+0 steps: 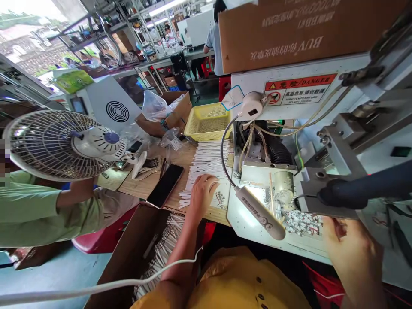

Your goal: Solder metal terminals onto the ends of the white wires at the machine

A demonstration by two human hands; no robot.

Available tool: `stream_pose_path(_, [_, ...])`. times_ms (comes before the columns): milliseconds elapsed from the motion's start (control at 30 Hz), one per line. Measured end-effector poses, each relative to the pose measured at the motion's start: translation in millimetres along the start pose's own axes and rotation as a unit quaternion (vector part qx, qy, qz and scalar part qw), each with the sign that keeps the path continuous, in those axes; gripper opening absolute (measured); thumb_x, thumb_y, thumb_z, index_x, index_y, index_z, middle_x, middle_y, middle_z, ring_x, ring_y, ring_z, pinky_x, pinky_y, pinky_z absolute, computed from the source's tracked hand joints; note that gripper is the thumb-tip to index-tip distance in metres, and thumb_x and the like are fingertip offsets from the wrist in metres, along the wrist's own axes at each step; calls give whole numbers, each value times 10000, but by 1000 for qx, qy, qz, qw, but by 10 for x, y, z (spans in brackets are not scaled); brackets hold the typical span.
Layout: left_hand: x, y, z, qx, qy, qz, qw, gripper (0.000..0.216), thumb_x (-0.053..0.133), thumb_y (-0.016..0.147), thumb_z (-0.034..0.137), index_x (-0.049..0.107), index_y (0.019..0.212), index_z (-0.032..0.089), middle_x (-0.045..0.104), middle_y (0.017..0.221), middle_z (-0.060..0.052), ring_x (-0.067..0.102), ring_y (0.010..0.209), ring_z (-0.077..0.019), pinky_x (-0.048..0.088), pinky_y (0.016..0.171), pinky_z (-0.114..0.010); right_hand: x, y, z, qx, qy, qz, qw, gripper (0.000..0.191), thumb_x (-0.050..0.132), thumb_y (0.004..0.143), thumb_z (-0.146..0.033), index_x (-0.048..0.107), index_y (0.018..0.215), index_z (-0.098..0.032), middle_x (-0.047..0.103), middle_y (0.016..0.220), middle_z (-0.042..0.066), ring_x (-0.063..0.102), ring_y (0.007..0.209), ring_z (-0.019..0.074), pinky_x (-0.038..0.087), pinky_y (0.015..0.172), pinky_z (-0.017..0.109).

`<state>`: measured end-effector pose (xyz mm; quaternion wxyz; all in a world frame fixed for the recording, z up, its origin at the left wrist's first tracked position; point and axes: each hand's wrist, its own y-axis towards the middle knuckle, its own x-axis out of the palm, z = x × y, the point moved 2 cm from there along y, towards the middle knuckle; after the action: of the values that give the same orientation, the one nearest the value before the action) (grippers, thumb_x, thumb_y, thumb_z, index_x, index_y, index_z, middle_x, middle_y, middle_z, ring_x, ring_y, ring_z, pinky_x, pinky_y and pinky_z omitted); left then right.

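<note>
My left hand (203, 194) rests on the tabletop at the lower end of a row of thin white strips (209, 156). Its fingers are curled together, and anything inside them is hidden. Just right of it lie several tiny white-and-red parts (220, 199). My right hand (355, 246) is at the right edge of a heap of small white parts (302, 222) on the white machine base. Thumb and fingers bend toward each other there; the tips are partly behind a metal machine arm (331, 210), so what they pinch does not show.
A lamp (260, 212) on a bendy neck hangs between my hands. The machine carries a high-temperature danger label (301, 89). Left stand a phone (165, 185), a fan (61, 143) and a seated person's arm (77, 193). A yellow basket (207, 122) sits behind the strips; below is a carton of strips (161, 253).
</note>
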<state>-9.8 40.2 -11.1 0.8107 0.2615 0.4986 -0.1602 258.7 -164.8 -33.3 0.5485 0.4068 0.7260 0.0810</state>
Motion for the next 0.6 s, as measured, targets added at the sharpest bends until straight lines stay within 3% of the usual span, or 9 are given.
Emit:
stream_pose_path(133, [92, 147, -12, -21, 46, -2, 999, 105, 576, 827, 132, 661, 875, 172, 636, 907, -67, 563, 894, -240, 485, 784, -345, -80, 19, -56, 10, 70, -16, 997, 298, 456, 882, -367, 655, 893, -145, 637, 722, 102, 602, 620, 210, 445, 585, 309])
stream_pose_path(200, [94, 179, -62, -9, 32, -4, 999, 112, 551, 837, 129, 651, 827, 178, 639, 878, -61, 568, 878, -234, 481, 779, -341, -104, 11, -69, 78, 160, -49, 983, 264, 524, 848, -405, 651, 845, -173, 623, 655, 62, 588, 573, 187, 451, 543, 284])
stream_pose_path(333, [25, 195, -128, 29, -37, 38, 998, 133, 484, 878, 175, 611, 840, 174, 641, 853, -57, 593, 824, -199, 473, 764, -317, -81, -25, -160, 239, 373, -164, 881, 258, 574, 835, -438, 582, 769, -189, 582, 581, 4, 494, 439, 112, 379, 385, 211])
stream_pose_path(433, [-14, 178, 12, 31, -74, 75, 994, 176, 425, 895, 190, 600, 911, 173, 635, 883, -60, 599, 804, -180, 471, 730, -291, -34, 1, -287, 237, 448, -235, 829, 281, 549, 851, -447, 578, 797, -173, 606, 616, 19, 476, 434, 95, 376, 382, 198])
stream_pose_path(500, [21, 140, 233, 40, -119, 19, 992, 239, 387, 891, 163, 617, 951, 188, 639, 914, -51, 603, 801, -171, 475, 714, -279, 15, 29, -376, 221, 472, -296, 800, 306, 510, 870, -454, 590, 849, -159, 584, 555, 10, 437, 386, 88, 346, 357, 199])
stream_pose_path(600, [157, 42, 652, 95, -205, -133, 965, 295, 373, 883, 164, 659, 938, 209, 654, 913, -38, 609, 804, -174, 489, 747, -291, 96, 62, -491, 226, 477, -335, 781, 313, 471, 891, -443, 574, 800, -162, 482, 432, -33, 393, 350, 85, 294, 345, 199])
